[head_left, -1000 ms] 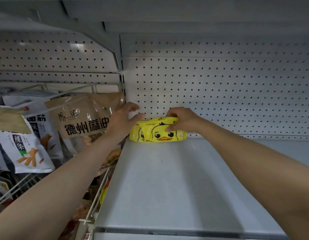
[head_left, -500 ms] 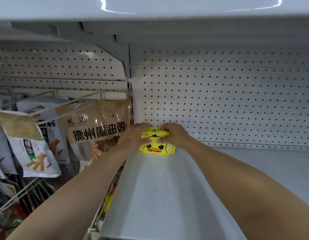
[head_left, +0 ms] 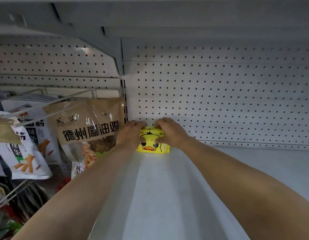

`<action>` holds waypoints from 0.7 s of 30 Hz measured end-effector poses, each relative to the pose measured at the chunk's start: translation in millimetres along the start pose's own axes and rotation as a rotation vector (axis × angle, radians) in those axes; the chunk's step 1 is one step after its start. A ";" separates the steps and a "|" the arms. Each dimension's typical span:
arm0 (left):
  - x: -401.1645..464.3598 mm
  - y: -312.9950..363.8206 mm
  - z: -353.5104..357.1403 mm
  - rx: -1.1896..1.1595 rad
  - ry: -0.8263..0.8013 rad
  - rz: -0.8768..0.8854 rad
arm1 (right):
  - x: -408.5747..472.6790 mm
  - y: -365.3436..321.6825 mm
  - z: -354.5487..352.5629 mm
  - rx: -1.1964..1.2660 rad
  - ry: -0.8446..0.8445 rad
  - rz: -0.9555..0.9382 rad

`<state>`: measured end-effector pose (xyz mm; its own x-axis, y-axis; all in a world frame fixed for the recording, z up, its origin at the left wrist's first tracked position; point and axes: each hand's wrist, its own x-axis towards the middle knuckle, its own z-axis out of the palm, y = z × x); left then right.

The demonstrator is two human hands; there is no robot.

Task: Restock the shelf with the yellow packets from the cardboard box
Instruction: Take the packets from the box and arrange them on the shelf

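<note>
Yellow duck-printed plastic packet (head_left: 151, 147) sits mid-frame at the back of the grey metal shelf (head_left: 167, 196). The left hand (head_left: 128, 135) and right hand (head_left: 169, 133) grip its ends, fingers curled over its top.

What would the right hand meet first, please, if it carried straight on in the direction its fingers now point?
Probably the pegboard back panel: the right hand grips the yellow packet close in front of it, though the gap is hard to judge.

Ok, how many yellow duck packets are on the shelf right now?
1. The yellow packet sits at the shelf's back left corner, against the pegboard, held between both hands. Another could be hidden behind it.
</note>
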<state>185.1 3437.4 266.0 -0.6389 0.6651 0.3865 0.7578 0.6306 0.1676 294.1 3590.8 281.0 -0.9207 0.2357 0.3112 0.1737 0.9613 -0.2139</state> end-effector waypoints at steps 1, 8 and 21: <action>-0.1 0.8 -0.2 0.013 0.003 -0.001 | 0.2 -0.7 0.0 -0.022 0.001 -0.006; -5.9 10.9 -3.5 0.064 -0.009 -0.049 | -1.9 -6.9 -2.3 -0.193 0.019 -0.041; -79.1 23.6 -102.3 0.085 0.055 -0.121 | -53.8 -71.2 -78.1 -0.318 0.046 -0.151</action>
<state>267.1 3358.7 332.2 -0.7147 0.5612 0.4176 0.6606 0.7378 0.1390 358.6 3520.8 351.9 -0.9287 0.0871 0.3604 0.1439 0.9805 0.1339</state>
